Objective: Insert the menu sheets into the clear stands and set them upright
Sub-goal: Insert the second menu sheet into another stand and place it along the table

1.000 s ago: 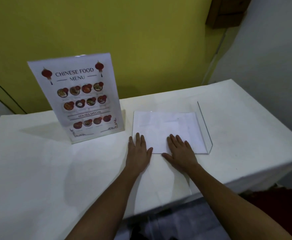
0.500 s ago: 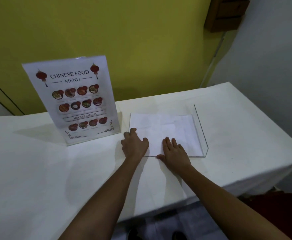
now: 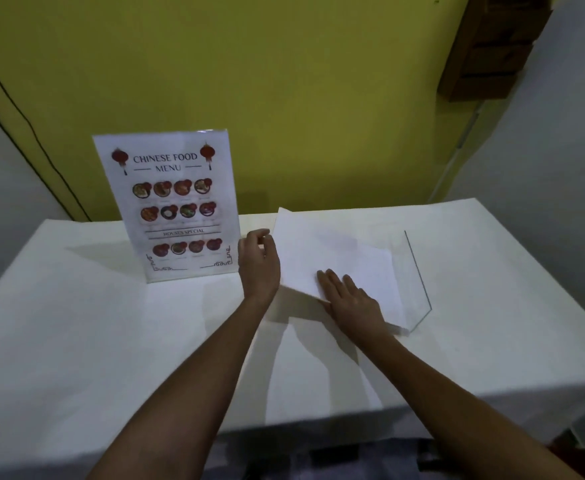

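Two bare hands work over a white cloth-covered rectangular table (image 3: 76,341) in the single head view, against a flat yellow-green wall (image 3: 284,81).

A plain white, matte menu sheet lying blank side up (image 3: 336,261) is the thing being handled. The left hand (image 3: 258,263) pinches the sheet's left edge, thumb and fingers closed together on the paper, and that edge is raised off the cloth so the sheet slopes up toward its far left corner, with a pale shadow beneath the lifted part. The right hand (image 3: 348,297) lies flat and spread, palm down, on the near part of the same sheet, pressing it rather than gripping it; its fingers are apart and extended.

Just right of the pressing hand, the sheet's right portion lies inside a clear acrylic stand lying flat on the table (image 3: 419,271), a glossy transparent piece seen mostly by its thin dark edge line and a bent corner at the near right. Whether the paper is between two panels or only resting on one I cannot tell.

Left of the pinching hand, almost touching its knuckles, a second clear stand holding a printed "Chinese Food Menu" sheet (image 3: 173,206) is set upright, slightly tilted back, its smooth face showing red lanterns and rows of round dish photographs.

Far above the hands at the upper right, a brown wooden wall fixture (image 3: 491,50) hangs where the yellow wall meets a pale grey wall (image 3: 543,150).
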Demonstrator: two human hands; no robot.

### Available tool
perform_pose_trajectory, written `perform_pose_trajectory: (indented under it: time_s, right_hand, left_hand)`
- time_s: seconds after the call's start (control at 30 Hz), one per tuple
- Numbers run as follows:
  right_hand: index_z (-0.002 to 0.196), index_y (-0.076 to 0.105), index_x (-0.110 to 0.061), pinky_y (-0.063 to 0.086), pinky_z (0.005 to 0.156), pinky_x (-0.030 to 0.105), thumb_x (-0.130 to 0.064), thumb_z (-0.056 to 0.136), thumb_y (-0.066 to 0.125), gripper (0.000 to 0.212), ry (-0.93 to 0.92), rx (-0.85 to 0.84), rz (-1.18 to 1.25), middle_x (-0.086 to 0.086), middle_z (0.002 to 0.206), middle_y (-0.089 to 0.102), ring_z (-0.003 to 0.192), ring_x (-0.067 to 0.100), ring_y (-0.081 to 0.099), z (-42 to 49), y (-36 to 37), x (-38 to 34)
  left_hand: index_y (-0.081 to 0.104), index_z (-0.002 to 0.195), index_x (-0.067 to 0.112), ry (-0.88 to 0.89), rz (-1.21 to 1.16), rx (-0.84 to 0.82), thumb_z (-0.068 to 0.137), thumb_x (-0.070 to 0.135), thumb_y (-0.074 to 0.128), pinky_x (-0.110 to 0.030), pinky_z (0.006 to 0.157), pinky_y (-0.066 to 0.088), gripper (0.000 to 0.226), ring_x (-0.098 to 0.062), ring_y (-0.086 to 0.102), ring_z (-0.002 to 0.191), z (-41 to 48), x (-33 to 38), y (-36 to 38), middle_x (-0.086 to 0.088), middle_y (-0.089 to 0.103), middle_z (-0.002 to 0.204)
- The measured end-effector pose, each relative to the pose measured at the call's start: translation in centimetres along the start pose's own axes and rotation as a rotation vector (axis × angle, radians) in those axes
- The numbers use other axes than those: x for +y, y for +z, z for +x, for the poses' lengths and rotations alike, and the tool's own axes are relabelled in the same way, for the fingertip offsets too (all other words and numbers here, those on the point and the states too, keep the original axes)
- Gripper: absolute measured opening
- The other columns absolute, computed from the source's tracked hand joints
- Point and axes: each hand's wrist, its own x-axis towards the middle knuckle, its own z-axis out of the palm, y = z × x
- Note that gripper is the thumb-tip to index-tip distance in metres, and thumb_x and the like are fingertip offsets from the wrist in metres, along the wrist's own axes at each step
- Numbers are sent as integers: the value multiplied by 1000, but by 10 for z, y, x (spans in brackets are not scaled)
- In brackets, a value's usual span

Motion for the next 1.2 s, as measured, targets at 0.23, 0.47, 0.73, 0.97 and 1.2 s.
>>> perform_pose_trajectory:
  time_s: [0.23, 0.47, 0.73, 0.97, 1.2]
  right_hand:
    - [142, 33, -26, 49, 33, 30, 8, 74, 64, 82, -40, 291, 101, 7, 126, 65, 63, 27, 68, 10, -59, 29]
    - [143, 25, -37, 35, 34, 22, 5, 68, 18, 86, -56, 344, 152, 5, 139, 55, 58, 27, 65, -5, -76, 71]
    - [141, 35, -23, 60, 55, 33, 26, 68, 57, 90, -121, 633, 372, 4, 134, 58, 107, 21, 67, -9, -85, 109]
    - [141, 34, -11, 46, 59, 20, -12, 89, 47, 53, -50, 742, 674, 4, 75, 65, 60, 12, 51, -8, -99, 133]
    - [140, 24, -36, 55, 85, 34, -14, 100, 41, 49, 223, 616, 1083, -7, 131, 53, 100, 15, 66, -9, -95, 120]
  left_hand:
    - [55, 126, 7, 243, -222, 67, 96, 22, 40, 4, 84, 37, 36, -8, 51, 108, -28, 31, 18, -8, 58, 125]
    - [24, 150, 11, 359, -161, -42, 97, 28, 37, -33, 117, 31, 58, -17, 31, 144, -53, 52, 47, -7, 30, 157]
    - [6, 154, 17, 314, -3, -210, 101, 29, 39, -14, 114, 15, 63, -10, 11, 150, -62, 60, 73, 3, 7, 163]
    - [-7, 153, 23, 173, 43, -280, 99, 41, 38, -41, 122, 20, 72, -23, 4, 152, -63, 56, 97, -6, -12, 163]
    - [1, 154, 18, 124, 58, -165, 95, 46, 45, -39, 119, 21, 79, -23, 6, 151, -56, 58, 87, -9, 6, 163]
